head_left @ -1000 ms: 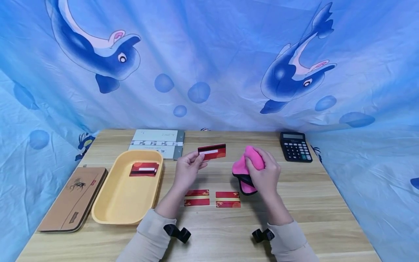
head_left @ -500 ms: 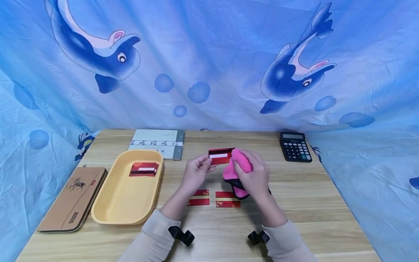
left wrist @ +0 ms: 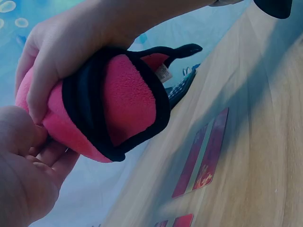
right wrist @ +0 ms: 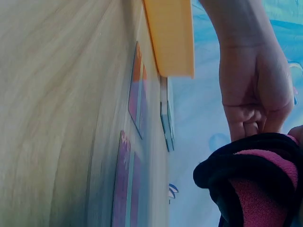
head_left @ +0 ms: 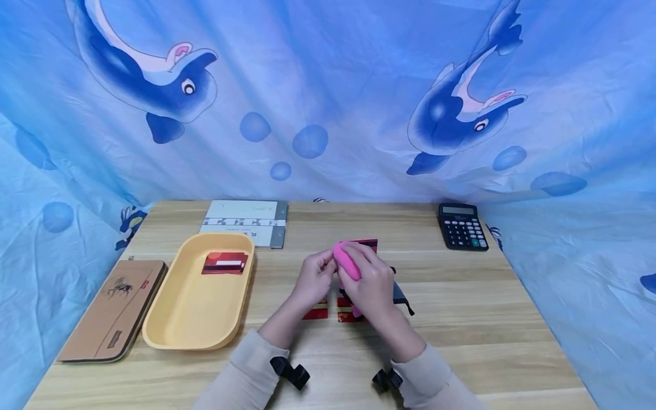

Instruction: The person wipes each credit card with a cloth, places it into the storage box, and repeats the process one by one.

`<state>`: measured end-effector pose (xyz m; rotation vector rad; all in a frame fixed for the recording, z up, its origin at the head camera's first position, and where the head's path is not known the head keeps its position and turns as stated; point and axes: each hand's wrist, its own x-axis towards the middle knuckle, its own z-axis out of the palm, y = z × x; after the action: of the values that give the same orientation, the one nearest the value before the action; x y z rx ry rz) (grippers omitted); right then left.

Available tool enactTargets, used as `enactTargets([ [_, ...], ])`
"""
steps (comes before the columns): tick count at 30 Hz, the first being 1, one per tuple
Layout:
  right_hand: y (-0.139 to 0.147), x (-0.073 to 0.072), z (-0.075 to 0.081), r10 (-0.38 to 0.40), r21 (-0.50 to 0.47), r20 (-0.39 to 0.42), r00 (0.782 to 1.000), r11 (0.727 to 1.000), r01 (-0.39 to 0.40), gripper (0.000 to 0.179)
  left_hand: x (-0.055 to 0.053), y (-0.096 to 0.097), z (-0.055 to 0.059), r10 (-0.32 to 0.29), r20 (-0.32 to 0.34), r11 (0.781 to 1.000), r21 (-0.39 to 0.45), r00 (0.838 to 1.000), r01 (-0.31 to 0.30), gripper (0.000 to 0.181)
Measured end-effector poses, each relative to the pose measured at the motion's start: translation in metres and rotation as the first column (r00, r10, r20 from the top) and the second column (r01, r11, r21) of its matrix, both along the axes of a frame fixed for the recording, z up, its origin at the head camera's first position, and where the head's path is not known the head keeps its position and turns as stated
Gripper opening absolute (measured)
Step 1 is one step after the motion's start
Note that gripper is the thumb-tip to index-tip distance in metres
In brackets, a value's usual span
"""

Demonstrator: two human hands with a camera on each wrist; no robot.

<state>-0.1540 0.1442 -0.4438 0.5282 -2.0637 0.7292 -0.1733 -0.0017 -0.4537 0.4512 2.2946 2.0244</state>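
In the head view my left hand [head_left: 311, 280] pinches the left end of a red bank card [head_left: 370, 244] above the table. My right hand [head_left: 373, 283] grips a bunched pink plush cloth [head_left: 346, 261] with black edging and presses it over the card. Much of the card lies hidden behind cloth and fingers; only its upper right part shows. The left wrist view has the cloth [left wrist: 130, 101] hanging from the right hand, against the left fingertips. Below the hands, two red-and-gold cards, a left one [head_left: 316, 314] and a right one [head_left: 348, 318], lie on the table, partly covered from sight.
To the left stands a yellow tray [head_left: 197, 313] with several red cards [head_left: 224, 263] inside. A brown wallet [head_left: 115, 310] lies beside it. Behind the tray is a grey-white notebook [head_left: 246, 212]. A black calculator [head_left: 463, 226] sits at the back right of the wooden table [head_left: 476, 341].
The right hand has moved left with the pink cloth onto the card. The left hand has carried the card to the right, so the two hands now meet.
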Motion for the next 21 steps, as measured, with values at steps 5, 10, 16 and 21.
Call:
enactTargets([
  [5, 0.010, -0.004, 0.002, -0.038, -0.029, 0.029, 0.999, 0.999, 0.039, 0.031, -0.002, -0.007, 0.003, 0.009, 0.055, 0.997, 0.078, 0.998, -0.013, 0.029],
  [10, 0.025, -0.009, 0.003, -0.142, -0.059, 0.070, 0.987, 0.988, 0.146, 0.035, -0.003, -0.012, 0.008, 0.016, 0.094, 0.986, 0.162, 0.995, -0.032, 0.030],
  [16, 0.017, -0.009, 0.008, -0.101, -0.027, 0.053, 0.993, 0.994, 0.102, 0.033, -0.002, -0.007, 0.009, 0.004, 0.035, 0.997, 0.079, 0.999, -0.007, 0.028],
  [21, -0.001, -0.004, 0.011, 0.002, -0.022, 0.022, 1.000, 1.000, -0.001, 0.029, -0.002, -0.004, 0.004, 0.015, -0.022, 1.000, 0.004, 1.000, -0.015, 0.029],
])
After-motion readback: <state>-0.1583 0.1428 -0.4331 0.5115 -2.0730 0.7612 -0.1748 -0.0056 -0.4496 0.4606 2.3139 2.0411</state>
